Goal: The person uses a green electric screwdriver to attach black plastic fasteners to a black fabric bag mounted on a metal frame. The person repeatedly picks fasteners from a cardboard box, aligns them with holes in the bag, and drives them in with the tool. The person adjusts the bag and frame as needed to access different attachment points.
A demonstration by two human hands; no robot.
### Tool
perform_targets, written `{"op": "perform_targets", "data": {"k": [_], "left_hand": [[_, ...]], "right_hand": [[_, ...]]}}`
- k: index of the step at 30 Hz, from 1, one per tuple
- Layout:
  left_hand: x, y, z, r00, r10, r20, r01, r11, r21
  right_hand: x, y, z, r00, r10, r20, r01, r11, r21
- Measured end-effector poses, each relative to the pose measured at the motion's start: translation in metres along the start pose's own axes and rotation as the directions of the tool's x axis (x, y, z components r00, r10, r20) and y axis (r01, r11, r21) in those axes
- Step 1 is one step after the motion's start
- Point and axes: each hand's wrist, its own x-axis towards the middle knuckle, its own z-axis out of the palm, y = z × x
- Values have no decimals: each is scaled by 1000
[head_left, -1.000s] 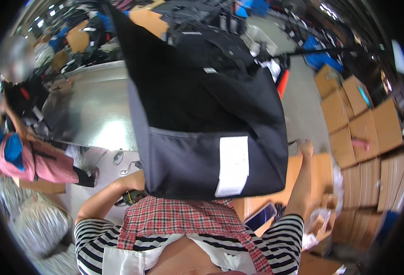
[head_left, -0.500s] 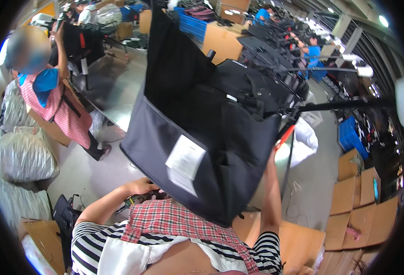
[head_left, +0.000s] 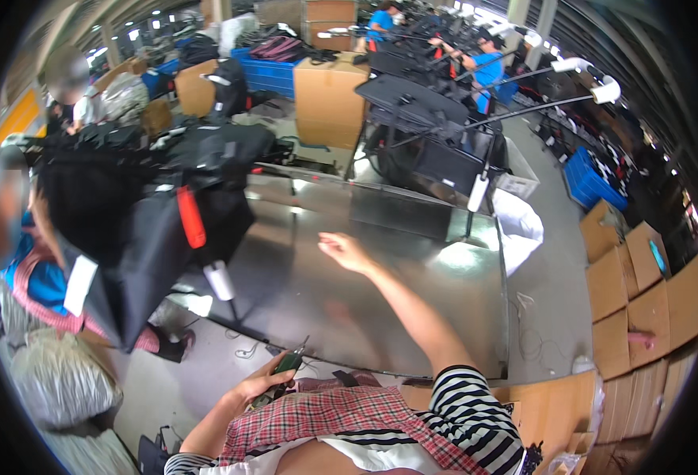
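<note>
Left hand (head_left: 260,385) grip closed round a small green-handled tool (head_left: 289,362), held near the body at the desk's (head_left: 380,277) near edge. Right hand (head_left: 345,252) open, fingers spread, empty, out over the bare steel desk. Black bag (head_left: 155,237) hangs at left, off the desk. Best kept: tool point turned away from the reaching arm.

Head-worn fisheye, looking down and forward over the metal surface (head_left: 380,269) (edges bent at the rim), hands close below; only one view.
</note>
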Motion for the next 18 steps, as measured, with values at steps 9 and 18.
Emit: {"op": "perform_targets", "data": {"k": [9,18], "left_hand": [[123,4,26,991,-45,123,78,956,-282],[155,44,53,993,-89,76,99,985,-140]], "right_hand": [[-40,180,-477,434,-33,-900,-533,796,-286],[-11,73,-418,874,93,-476,-188,970,-156]]}}
